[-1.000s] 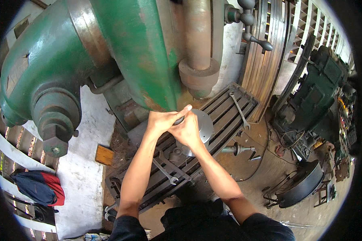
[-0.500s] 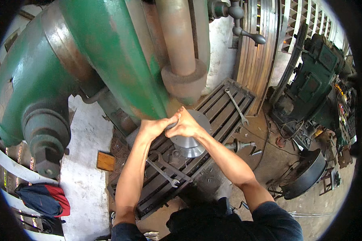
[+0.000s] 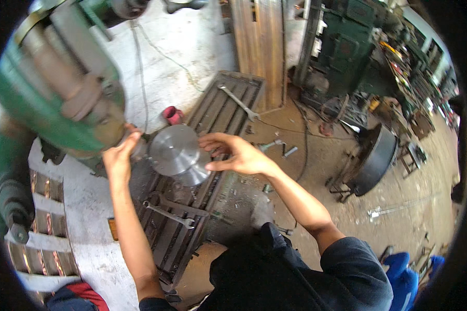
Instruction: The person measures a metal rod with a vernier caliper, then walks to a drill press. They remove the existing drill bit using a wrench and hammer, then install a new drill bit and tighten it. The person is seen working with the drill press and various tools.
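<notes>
My left hand (image 3: 118, 159) is raised at the lower end of the spindle (image 3: 108, 126) of a large green drilling machine (image 3: 31, 116). Its fingers are closed around that end, which they mostly hide. A round, shiny metal disc (image 3: 172, 146) sits on the slotted steel table (image 3: 213, 120), just right of the spindle. Another bright round step shows below the disc's near edge. Beside the disc's right edge is my right hand (image 3: 238, 155), fingers apart and curved, holding nothing; whether the fingertips touch the rim I cannot tell.
One open-end wrench (image 3: 238, 102) lies at the table's far end, another (image 3: 168, 213) at the near end. A red cup-like container (image 3: 173, 115) stands behind the disc. On the right are a dark round metal drum (image 3: 376, 160) and a dark green machine (image 3: 342, 49). Cables cross the floor.
The green machine head has swung left, away from above the disc, with my left hand at its spindle. My right hand has let go there and opened beside the disc. My view has shifted right.
</notes>
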{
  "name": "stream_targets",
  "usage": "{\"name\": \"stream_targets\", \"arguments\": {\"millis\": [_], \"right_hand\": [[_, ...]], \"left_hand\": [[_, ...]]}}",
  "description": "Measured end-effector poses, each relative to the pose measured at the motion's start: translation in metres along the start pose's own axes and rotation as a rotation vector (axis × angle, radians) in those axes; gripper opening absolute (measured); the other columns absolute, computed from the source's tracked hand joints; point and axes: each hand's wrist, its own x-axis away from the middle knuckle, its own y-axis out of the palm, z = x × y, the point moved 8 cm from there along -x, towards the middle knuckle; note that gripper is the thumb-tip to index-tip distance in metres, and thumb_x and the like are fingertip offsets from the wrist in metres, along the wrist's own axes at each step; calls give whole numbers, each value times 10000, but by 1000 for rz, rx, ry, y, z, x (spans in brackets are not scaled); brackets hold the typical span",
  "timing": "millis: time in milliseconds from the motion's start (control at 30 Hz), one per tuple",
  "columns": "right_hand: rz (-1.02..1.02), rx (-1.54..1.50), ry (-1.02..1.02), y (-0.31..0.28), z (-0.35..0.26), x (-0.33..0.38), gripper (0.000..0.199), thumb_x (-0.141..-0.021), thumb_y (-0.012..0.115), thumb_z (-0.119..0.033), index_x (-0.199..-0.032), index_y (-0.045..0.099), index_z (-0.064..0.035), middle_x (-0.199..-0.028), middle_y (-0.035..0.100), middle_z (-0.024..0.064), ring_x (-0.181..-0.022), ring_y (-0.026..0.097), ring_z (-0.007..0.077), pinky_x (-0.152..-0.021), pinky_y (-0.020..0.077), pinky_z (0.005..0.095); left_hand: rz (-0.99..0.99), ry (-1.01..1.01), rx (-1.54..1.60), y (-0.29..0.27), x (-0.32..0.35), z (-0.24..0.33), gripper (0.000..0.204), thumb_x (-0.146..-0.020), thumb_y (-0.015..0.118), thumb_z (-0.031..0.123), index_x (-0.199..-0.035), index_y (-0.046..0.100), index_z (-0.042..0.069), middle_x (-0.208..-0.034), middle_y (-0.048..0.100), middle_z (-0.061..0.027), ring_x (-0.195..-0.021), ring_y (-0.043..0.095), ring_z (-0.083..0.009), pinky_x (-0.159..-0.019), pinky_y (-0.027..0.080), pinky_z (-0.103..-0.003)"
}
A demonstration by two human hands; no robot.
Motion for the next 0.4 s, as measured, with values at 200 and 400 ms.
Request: {"name": "stream_targets", "arguments": {"millis": [200, 400], "right_hand": [[516, -112, 7, -109, -37, 137, 367, -850, 746, -139, -1176, 630, -19, -1121, 665, 98, -1006, 629, 167, -891, 506, 305], [777, 19, 223, -124, -30, 266, 310, -875, 730, -185, -1134, 648, -36, -1045, 696, 68, -967, 645, 139, -862, 504, 305]], "left_hand": [[103, 30, -14, -18, -3, -11, 386, -786, 793, 148, -1075, 631, -51, -999, 652, -86, -923, 622, -159, -838, 519, -325], [11, 89, -955, -1, 41, 40, 741, -936, 626, 432, -1383, 405, -115, -1383, 473, -284, -1283, 470, -334, -1110, 325, -409]]}}
